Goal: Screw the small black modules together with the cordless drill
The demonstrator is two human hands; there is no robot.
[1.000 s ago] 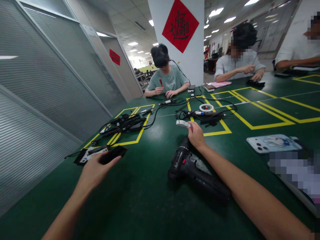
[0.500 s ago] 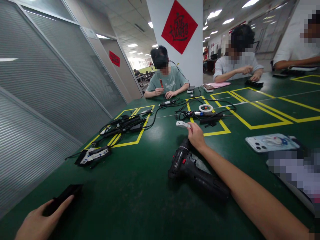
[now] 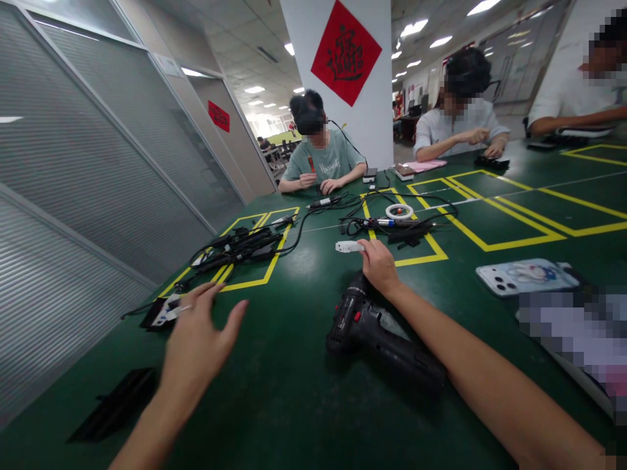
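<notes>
My left hand (image 3: 198, 346) hovers over the green table (image 3: 294, 418) with its fingers spread and nothing in it. A flat black piece (image 3: 115, 405) lies on the table to its lower left, apart from the hand. Beyond its fingertips sits a small black and white device (image 3: 164, 312). My right hand (image 3: 379, 266) rests past a black power drill (image 3: 377, 339), fingers pinched on a small white part (image 3: 349, 247). The drill lies on its side under my right forearm.
A tangle of black cables (image 3: 240, 247) and a white tape ring (image 3: 399, 211) lie inside yellow floor-tape boxes. A phone (image 3: 526, 275) lies at right. Three other people sit working at the far side of the table.
My left hand carried the flat black piece back to the near left, set it down, let go and moved forward with fingers spread. My right hand stayed on the white part.
</notes>
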